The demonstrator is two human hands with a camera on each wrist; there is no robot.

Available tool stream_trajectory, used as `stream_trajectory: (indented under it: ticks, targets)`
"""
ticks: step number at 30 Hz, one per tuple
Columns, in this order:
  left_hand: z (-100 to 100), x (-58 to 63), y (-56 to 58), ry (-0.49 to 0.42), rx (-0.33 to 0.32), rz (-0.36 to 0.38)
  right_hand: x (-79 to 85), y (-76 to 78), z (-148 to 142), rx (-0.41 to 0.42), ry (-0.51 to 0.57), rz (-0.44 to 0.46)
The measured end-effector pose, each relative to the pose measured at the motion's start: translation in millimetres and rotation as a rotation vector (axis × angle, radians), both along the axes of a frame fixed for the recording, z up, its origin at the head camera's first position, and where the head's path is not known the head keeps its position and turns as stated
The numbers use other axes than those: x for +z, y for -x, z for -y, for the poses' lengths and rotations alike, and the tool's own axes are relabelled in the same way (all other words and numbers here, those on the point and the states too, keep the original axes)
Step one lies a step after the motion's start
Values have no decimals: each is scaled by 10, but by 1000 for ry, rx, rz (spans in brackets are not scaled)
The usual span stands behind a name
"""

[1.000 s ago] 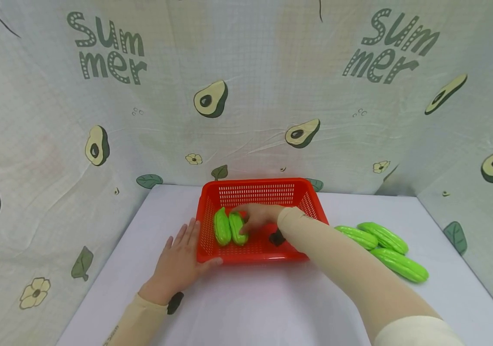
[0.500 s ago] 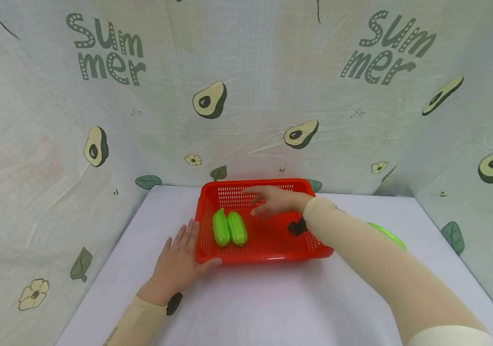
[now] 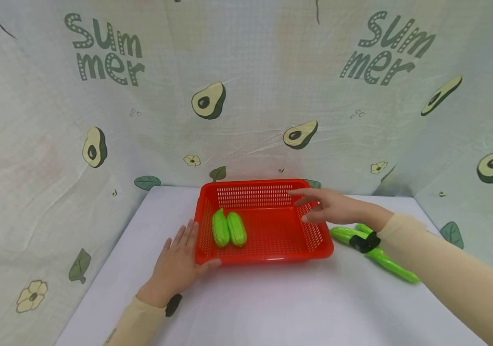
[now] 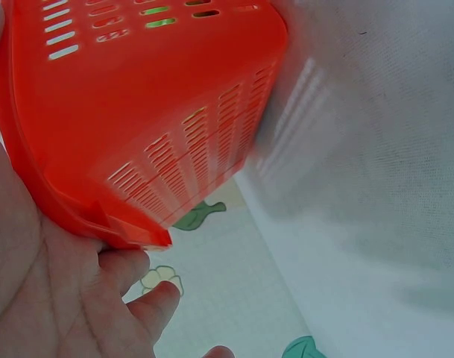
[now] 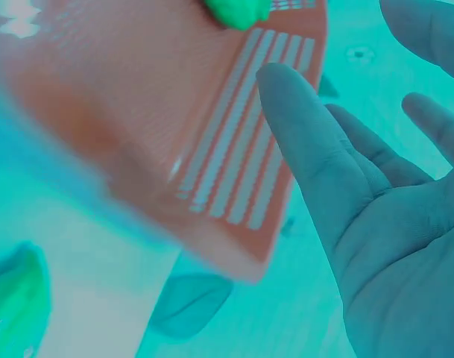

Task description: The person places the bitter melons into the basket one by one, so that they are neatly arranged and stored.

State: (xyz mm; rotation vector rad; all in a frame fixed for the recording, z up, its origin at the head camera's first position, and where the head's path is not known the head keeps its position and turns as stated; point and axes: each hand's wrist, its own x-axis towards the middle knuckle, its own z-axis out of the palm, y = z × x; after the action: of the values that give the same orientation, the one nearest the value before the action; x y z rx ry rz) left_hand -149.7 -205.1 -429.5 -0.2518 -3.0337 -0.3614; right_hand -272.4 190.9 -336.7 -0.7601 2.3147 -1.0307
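Observation:
A red plastic basket (image 3: 268, 259) stands on the table with two glossy, ridged green gourds (image 3: 221, 228) side by side at its left end. My left hand (image 3: 177, 269) rests with straight fingers against the basket's front left corner, the thumb along the front rim. In the left wrist view its palm touches the red rim (image 4: 55, 198). Over the basket's right rim hovers my right hand (image 3: 334, 207), fingers loosely spread and holding nothing. Several more green gourds (image 3: 391, 266) lie on the table to the right, partly hidden by my right wrist and forearm.
The white table (image 3: 263, 302) extends in front of the basket and to both sides. Behind and beside it hang cloth walls (image 3: 246, 57) printed with avocados and the word "summer". A dark wrist device (image 3: 365, 241) sits under my right wrist.
My right hand has let go of the second gourd, risen out of the basket and moved right towards the gourds on the table. The left hand has stayed at the corner.

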Motion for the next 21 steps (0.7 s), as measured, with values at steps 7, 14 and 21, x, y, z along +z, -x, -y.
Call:
stream_trajectory:
  ticks: [7, 14, 21]
  targets:
    - [0, -31, 12, -1, -1, -4, -113, -267, -500, -39, 40, -12]
    - [11, -50, 10, 1, -7, -13, -246, -537, -933, -115, 5, -81]
    - [13, -53, 11, 3, -8, -20, -356, -723, -1231, -155, -51, -140]
